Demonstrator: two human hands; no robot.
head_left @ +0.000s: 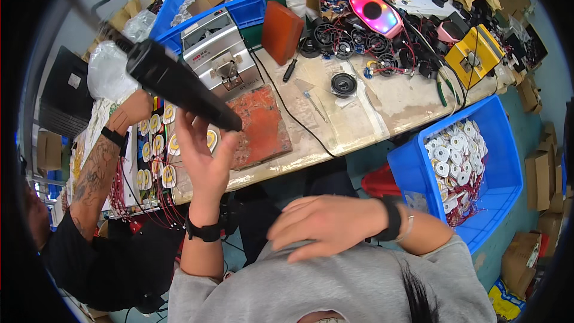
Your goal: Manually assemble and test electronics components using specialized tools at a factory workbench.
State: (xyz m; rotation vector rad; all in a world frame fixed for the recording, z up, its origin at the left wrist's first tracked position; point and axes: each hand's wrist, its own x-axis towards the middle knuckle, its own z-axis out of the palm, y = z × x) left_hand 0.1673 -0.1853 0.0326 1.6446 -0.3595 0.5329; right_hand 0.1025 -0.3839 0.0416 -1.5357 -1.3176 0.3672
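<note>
Black inline power screwdriver slants over the left part of the bench, nose beside the left hand. Left thumb and fingers parted near that nose; tool hides some fingertips, so cannot tell whether they grip. Right hand bare, fingers loosely spread before the grey shirt. Tool appears hung from above, presumably for quick reach; worn red slab likely spares the benchtop. Blue bin at right probably keeps white coil-like parts handy. Screwdriver: dark casing, narrowing toward the nose, blurred at its far-left end.
</note>
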